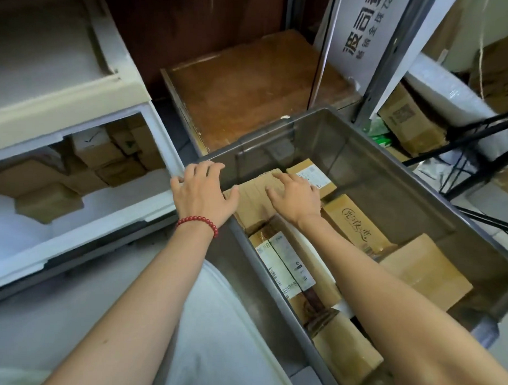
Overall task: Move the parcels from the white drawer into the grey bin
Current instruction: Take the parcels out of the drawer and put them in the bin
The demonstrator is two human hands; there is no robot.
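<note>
We look down at our two hands over a grey bin point(391, 180). The white drawer point(165, 144) lies to the left of both hands, and the left hand is nearer to it. The brown parcels in the drawer point(104, 155) sit left of that hand and a little beyond it. Their long sides are too jumbled to judge.

Our right hand point(294, 198) rests flat, fingers straight and slightly spread, on top of a cardboard parcel point(251, 202) inside the bin. Our left hand point(202, 195), a red bead bracelet point(198, 222) at its wrist, is spread over the bin's near left corner and holds nothing. Its thumb reaches the parcel's left edge, but we cannot tell if it touches. More parcels lie in the bin, nearer to us than the right hand.
</note>
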